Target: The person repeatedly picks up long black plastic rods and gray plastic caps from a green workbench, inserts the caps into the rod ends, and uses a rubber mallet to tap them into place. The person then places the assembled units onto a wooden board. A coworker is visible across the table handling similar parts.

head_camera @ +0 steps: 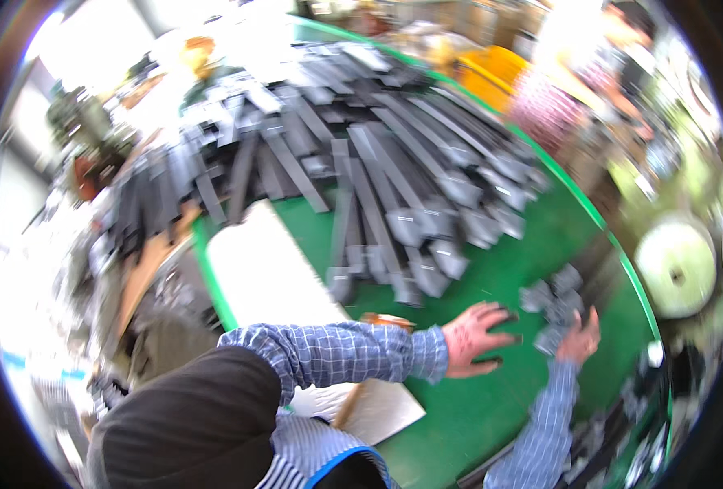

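My left hand is spread over the green tabletop, its fingers apart and some covered with dark tips, holding nothing. To its right, my right hand is at the lower edge of a small cluster of dark grey pieces; blur hides whether it grips one. Many long dark strips with wider grey ends are heaped and fanned out beyond my hands. A white sheet or board lies left of them, and a round orange-brown object is partly hidden behind my left sleeve.
The table has a raised green rim. Beyond it are a yellow bin and a person bent over other work. A white round reel stands at the right. More dark strips and grey parts lie at the lower right, near my right sleeve.
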### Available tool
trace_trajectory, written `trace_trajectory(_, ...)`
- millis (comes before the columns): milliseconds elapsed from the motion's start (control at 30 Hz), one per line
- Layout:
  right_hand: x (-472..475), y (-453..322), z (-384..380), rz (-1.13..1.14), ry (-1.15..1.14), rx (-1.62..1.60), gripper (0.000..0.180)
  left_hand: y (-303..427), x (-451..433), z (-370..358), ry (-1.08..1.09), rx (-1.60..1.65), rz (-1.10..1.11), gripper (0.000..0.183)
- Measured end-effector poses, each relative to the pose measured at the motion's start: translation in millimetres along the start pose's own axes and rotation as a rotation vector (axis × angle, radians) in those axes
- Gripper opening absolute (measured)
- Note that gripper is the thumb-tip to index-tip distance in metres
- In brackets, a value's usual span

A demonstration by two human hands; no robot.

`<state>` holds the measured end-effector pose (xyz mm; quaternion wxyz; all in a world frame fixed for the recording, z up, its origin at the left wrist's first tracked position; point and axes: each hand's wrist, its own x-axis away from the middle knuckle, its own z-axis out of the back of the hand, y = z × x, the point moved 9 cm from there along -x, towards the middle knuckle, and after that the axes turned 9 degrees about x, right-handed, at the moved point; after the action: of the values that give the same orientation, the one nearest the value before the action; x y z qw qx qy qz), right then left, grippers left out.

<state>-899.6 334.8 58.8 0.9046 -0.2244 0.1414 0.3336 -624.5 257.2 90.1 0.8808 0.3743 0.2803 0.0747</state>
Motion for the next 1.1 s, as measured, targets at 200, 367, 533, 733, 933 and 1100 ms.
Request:
trace_trajectory(200,246,-223,40,0.537,-0.465,-0.57,0.044,-37,238,196,0.245,-0.231,0.406,0.051)
trace_trajectory(367,388,-324,-10,0.363,-0.668,-0.463,0.061,-108,437,412,0.769,-0.658,0.917,0.043)
trace_trajectory(533,438,-341,-37,0.076,-0.538,0.049,0.081,-200,561,597,1.094,-0.661,1.176,0.047)
trace_trajectory(733,438,-297,-32,-0.222,-0.386,0.559,0.081,-269,507,594,0.966,-0.292,1.066,0.065)
trace_trajectory(933,398,-227,-67,-0.316,-0.355,0.524,0.069,-294,475,560,0.99,-0.464,1.531,0.082)
trace_trajectory(1100,389,-194,-88,-0.257,-0.432,0.15,0.046,-315,468,571,0.809,-0.587,1.701,0.073)
